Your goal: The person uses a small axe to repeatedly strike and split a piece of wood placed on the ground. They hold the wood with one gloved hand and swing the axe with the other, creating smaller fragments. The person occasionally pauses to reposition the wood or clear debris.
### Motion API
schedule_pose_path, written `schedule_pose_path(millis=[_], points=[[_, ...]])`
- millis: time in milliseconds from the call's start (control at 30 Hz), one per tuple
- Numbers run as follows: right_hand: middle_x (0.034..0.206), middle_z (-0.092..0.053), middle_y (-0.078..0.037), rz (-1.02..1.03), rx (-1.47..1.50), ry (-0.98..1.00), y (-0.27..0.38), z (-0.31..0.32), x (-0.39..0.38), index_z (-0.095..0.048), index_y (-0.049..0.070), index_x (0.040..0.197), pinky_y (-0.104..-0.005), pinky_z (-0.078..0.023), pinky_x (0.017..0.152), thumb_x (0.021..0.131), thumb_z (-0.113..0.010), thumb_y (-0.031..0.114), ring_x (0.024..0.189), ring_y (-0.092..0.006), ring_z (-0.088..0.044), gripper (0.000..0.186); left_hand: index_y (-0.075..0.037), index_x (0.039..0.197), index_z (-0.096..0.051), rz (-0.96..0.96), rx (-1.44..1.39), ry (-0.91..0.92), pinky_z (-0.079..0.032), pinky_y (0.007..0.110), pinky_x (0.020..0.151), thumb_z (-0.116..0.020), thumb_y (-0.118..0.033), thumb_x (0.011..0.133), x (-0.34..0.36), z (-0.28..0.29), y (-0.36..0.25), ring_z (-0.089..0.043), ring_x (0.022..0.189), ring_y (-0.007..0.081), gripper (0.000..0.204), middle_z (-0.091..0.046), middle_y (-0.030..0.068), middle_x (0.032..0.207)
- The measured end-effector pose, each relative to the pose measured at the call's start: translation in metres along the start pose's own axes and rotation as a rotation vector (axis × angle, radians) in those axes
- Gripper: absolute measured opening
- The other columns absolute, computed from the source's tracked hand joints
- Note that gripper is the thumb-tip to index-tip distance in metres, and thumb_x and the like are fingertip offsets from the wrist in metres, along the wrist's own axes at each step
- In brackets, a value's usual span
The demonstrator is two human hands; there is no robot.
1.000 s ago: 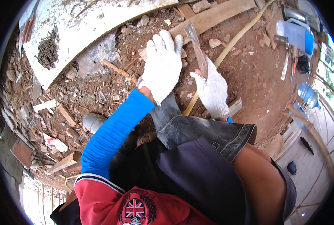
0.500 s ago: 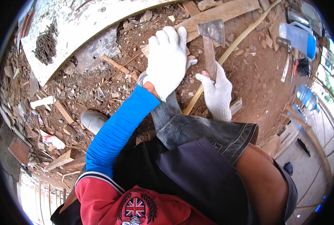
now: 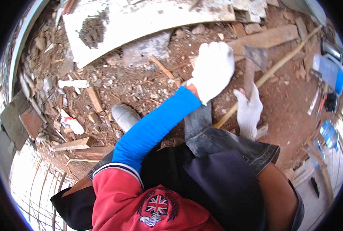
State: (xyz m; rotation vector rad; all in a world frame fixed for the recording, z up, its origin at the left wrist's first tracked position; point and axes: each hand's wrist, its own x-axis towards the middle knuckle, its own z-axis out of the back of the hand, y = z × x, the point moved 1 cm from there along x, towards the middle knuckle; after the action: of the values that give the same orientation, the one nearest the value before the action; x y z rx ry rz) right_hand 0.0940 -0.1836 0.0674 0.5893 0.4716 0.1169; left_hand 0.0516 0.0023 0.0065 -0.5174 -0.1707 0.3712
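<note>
My left hand [image 3: 213, 73], in a white knit glove below a blue sleeve, is closed, knuckles up, above the dirt by my boot [image 3: 197, 117]. It hides whatever lies under its fingers. Just beyond it lies a long wooden plank [image 3: 269, 37]. To the right, my gloved right hand [image 3: 249, 111] is wrapped around the wooden handle of a hatchet [image 3: 256, 57]. The hatchet's grey metal head points away from me, close to the near edge of the plank. A long pale pole [image 3: 273, 70] runs slantwise past the hatchet.
A white board [image 3: 148, 17] bearing a pile of nails [image 3: 93, 30] lies at the far left. Rubble and wood scraps [image 3: 94, 99] cover the ground at left. On the right stand a blue-lidded clear jug [image 3: 328, 73] and plastic bottles [image 3: 328, 134].
The whole scene has shifted right and slightly down in the picture. My left hand's fingers look more tightly curled. My right hand keeps its hold on the hatchet.
</note>
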Motion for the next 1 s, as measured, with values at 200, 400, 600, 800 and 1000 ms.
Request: schedule_pose_path(millis=[200,400,600,800,1000], points=[[0.123,-0.080,-0.017,-0.075,0.047,0.018,0.022,0.005,0.001,-0.063,0.001,0.155,-0.0372,-0.062,0.099,0.097,-0.085,0.008,0.109,-0.0224,-0.080,0.063,-0.007,0.097,-0.077,-0.070,-0.099,-0.083,-0.049,0.050,0.091,-0.071,-0.022,0.097,0.018,0.007,0.017,-0.065,0.106,0.0348,0.015,-0.067,0.0149,0.106],[0.118,-0.081,-0.016,-0.058,0.060,0.047,0.023,0.008,0.003,-0.063,0.000,0.154,-0.0366,-0.062,0.097,0.097,-0.085,0.009,0.105,-0.0217,-0.079,0.062,-0.011,0.093,-0.078,0.294,-0.016,-0.512,-0.058,0.047,0.082,-0.091,-0.016,0.089,-0.001,0.068,0.105,-0.072,0.087,0.0312,0.015,-0.074,0.0137,0.095],[0.118,-0.082,-0.017,-0.042,0.041,0.086,0.018,-0.001,0.009,-0.064,0.001,0.154,-0.0391,-0.062,0.095,0.096,-0.088,0.012,0.104,-0.0236,-0.080,0.064,-0.006,0.105,-0.085,0.564,0.316,-0.591,-0.059,0.047,0.088,-0.090,-0.028,0.093,-0.020,0.141,0.224,-0.074,0.096,0.0335,0.025,-0.079,0.0164,0.104],[0.117,-0.082,-0.018,-0.102,0.007,0.136,0.033,-0.002,0.013,-0.064,0.001,0.154,-0.0404,-0.062,0.095,0.096,-0.088,0.013,0.103,-0.0248,-0.080,0.065,-0.005,0.116,-0.084,0.453,0.359,-0.632,-0.060,0.047,0.089,-0.089,-0.030,0.095,-0.021,0.134,0.231,-0.076,0.096,0.0349,0.033,-0.079,0.0183,0.105],[0.108,-0.083,-0.015,-0.128,0.054,0.125,0.039,-0.002,0.011,-0.062,0.001,0.156,-0.0368,-0.062,0.090,0.096,-0.086,0.011,0.097,-0.0200,-0.079,0.066,-0.005,0.112,-0.077,0.264,0.197,-0.517,-0.056,0.050,0.079,-0.085,-0.025,0.098,0.044,0.108,0.196,-0.070,0.090,0.0372,0.025,-0.072,0.0184,0.095]])
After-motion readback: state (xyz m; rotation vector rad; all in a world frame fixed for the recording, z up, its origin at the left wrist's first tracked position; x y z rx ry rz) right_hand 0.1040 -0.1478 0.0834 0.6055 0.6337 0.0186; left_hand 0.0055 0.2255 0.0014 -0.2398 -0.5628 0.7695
